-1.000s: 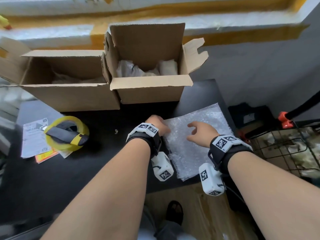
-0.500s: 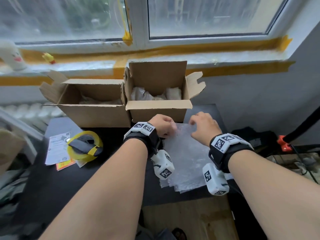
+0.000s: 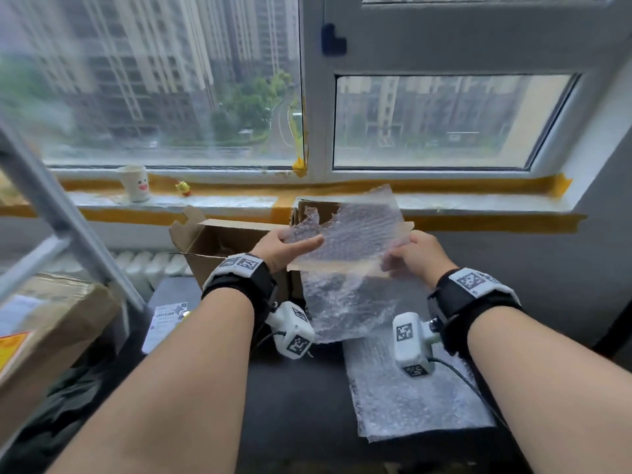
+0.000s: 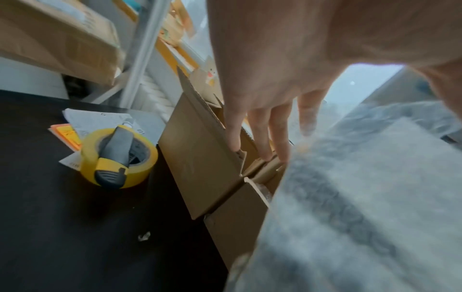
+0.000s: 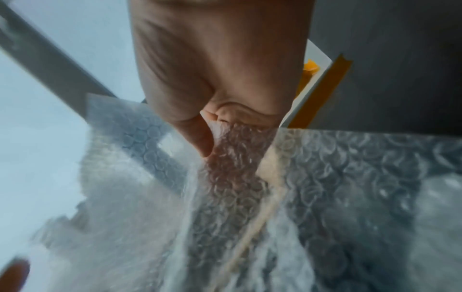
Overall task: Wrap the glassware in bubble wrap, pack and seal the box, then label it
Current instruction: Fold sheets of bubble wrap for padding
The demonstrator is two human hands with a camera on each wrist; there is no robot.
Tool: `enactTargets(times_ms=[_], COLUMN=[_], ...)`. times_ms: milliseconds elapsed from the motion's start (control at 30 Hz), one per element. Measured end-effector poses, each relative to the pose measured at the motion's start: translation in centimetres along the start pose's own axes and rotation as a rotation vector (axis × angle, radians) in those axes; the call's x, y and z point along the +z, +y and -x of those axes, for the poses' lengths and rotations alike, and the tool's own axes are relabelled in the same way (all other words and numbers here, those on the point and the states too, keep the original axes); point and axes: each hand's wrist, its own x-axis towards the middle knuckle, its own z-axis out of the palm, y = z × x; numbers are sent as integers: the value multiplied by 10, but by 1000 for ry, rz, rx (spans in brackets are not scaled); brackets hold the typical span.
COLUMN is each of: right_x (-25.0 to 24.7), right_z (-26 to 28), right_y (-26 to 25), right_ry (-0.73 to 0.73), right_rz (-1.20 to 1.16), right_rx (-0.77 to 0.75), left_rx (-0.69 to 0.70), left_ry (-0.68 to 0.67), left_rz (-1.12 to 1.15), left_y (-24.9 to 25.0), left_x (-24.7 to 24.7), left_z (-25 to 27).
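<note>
I hold a clear bubble wrap sheet in the air with both hands, in front of the two open cardboard boxes. My left hand pinches its left edge, thumb on top and fingers underneath. My right hand pinches the right edge; in the right wrist view the thumb and fingers squeeze the bubble wrap. The lower part of the sheet hangs down towards the table. More bubble wrap sheets lie flat on the black table under my right wrist. No glassware shows; the sheet hides the inside of the boxes.
A yellow tape roll with a grey cutter lies left of the boxes on some paper labels. A large taped parcel and a metal shelf post stand at the left. A paper cup sits on the windowsill.
Both hands have taken the top sheet off the pile on the table and raised it to box height. The head view has tilted up towards the window.
</note>
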Motion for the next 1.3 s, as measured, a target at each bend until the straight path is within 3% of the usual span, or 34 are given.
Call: enactTargets(times_ms=[167,367,600,733,833,933,1000,1100,1167,1300], right_x=[16,30,42,37,35,38,39,39,38,37], right_z=[-7,-15,-34,-49,-63,-70,-76,-90,-99,-116], right_y=[-19,-29,-33,-45,-54,-63,-60,-50,-45,-37], right_ry=[4,-54,-145,49,75,103,269,429,438,369], right_rz=[-186,-223,-310,-376,-457,-257,26,252,426,634], right_rx=[0,10,118,110,156,113,76,15,13,14], left_rx=[-129,-12,-29,-105,-39,44,106,209,248,173], left_ry=[-85,-64,-103,-205,-294,-251,-215,-122,-59,-16], left_rz=[259,355,527,538,427,256,129,-105,-277,-500], left_y=[-7,2,8,20,33,42,43,41,40,39], left_x=[-10,-37,-66,-77,-74,-62,-50,-31,-19,1], left_z=[-3,-15,-48,-73,-97,-117,-129,-144,-153,-168])
